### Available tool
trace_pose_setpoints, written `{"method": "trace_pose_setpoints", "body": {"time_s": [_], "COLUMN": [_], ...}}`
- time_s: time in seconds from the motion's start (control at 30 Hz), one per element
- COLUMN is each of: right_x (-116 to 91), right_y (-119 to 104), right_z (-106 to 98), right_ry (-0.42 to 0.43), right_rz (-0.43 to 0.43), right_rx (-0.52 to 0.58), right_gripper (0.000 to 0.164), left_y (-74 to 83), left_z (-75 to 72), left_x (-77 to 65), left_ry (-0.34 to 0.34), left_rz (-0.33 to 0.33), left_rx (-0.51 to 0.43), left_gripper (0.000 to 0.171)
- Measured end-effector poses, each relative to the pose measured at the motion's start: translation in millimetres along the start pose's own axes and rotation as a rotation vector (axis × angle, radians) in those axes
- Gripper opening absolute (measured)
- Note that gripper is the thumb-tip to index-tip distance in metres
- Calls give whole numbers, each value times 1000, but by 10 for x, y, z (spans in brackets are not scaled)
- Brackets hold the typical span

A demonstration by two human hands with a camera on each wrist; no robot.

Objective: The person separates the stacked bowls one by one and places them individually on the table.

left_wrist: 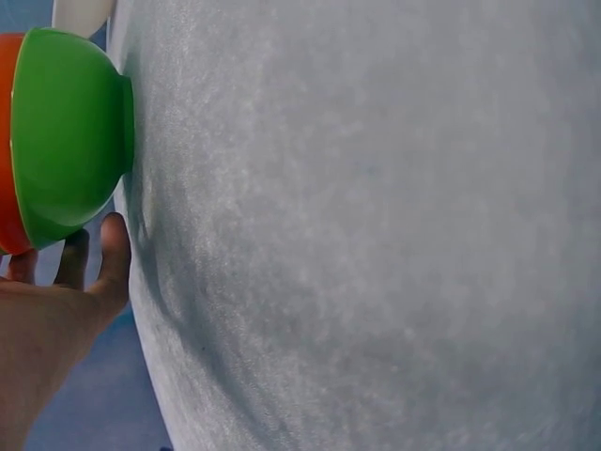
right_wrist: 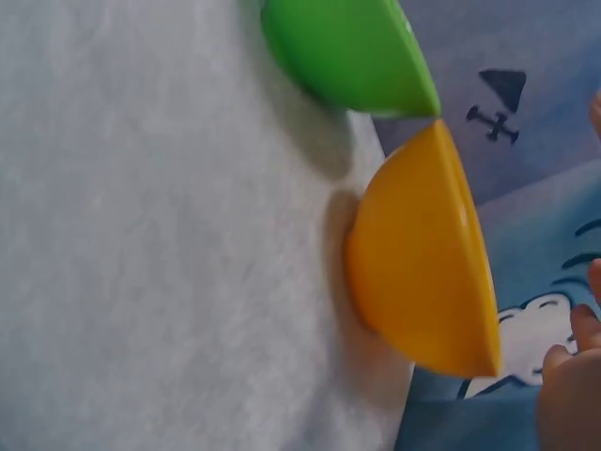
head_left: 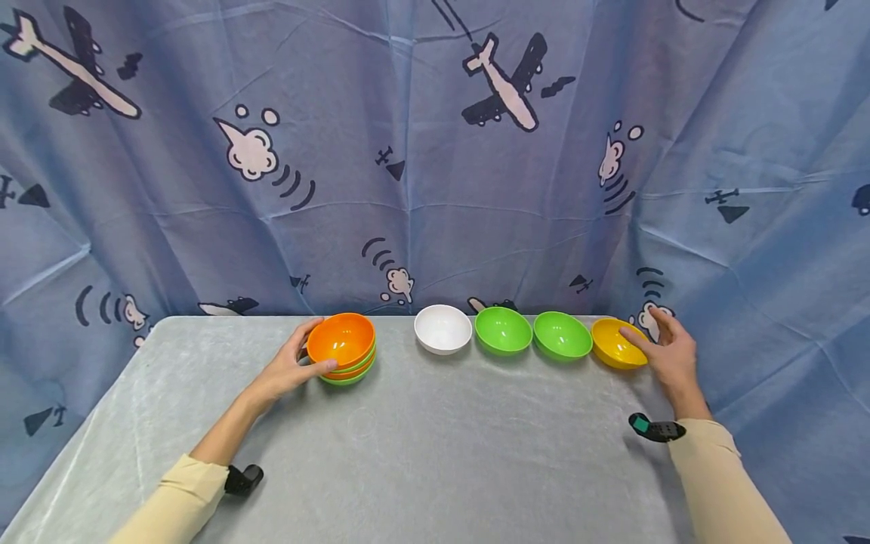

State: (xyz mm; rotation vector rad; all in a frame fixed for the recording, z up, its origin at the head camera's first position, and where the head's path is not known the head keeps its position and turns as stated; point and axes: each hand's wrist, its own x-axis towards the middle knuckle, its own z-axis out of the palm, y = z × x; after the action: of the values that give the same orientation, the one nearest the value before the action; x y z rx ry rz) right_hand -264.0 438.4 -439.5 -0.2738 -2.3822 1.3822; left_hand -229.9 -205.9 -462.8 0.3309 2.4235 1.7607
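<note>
"Stack of bowls (head_left: 350,366), orange and green in turn: where was it entered, and how was it held?"

"Left of the row, near the back edge of the table (head_left: 435,453). It was clasped by the left hand (head_left: 294,369), thumb at the near side, fingers round the outer side."

"Yellow bowl (head_left: 613,347)?"

"Right end, past one white bowl (head_left: 443,330) and two green bowls (head_left: 504,332) (head_left: 563,337). It was flanked by the right hand (head_left: 671,359), fingers spread and slightly bent, nothing seen to be grasped; contact by the thumb could not be told."

"Hazards noted?"

"Two. The yellow bowl could have been tipped, or pushed into its green neighbour, had its rim been nudged by the thumb. The stack could have been slid askew by an uneven squeeze."

"Differences between views?"

"By the left wrist view, the lowest green bowl (left_wrist: 66,136) was shown with its foot on the table. By the right wrist view, fingertips (right_wrist: 584,327) were shown apart from the yellow bowl. The whole row was recorded by the head view alone."
</note>
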Motion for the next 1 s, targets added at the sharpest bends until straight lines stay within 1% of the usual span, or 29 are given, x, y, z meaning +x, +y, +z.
{"method": "trace_pose_setpoints", "body": {"time_s": [0.2,0.3,0.37,0.43,0.57,0.63,0.83,1.0], "right_x": [-11,-28,-38,-48,-58,-57,-39,-63], "right_y": [-155,-215,-249,-285,-362,-399,-467,-504], "right_z": [106,195,255,312,414,468,650,788], "right_ry": [108,129,121,97,21,-15,-149,-215], "right_rz": [-40,-68,-77,-87,-114,-136,-196,-230], "right_rx": [49,70,75,78,84,113,323,416], "right_gripper": [63,54,51,51,52,52,50,49], "left_y": [-17,-31,-43,-58,-99,-118,-140,-123], "left_z": [2,6,11,18,42,56,73,74], "left_x": [0,-1,-4,-7,-12,-10,-9,-3], "left_ry": [1,3,5,3,6,12,35,29], "left_rz": [1,8,17,28,45,57,86,77], "left_rx": [-6,-10,-15,-23,-37,-44,-58,-44], "left_gripper": [89,89,90,93,102,102,90,90]}}
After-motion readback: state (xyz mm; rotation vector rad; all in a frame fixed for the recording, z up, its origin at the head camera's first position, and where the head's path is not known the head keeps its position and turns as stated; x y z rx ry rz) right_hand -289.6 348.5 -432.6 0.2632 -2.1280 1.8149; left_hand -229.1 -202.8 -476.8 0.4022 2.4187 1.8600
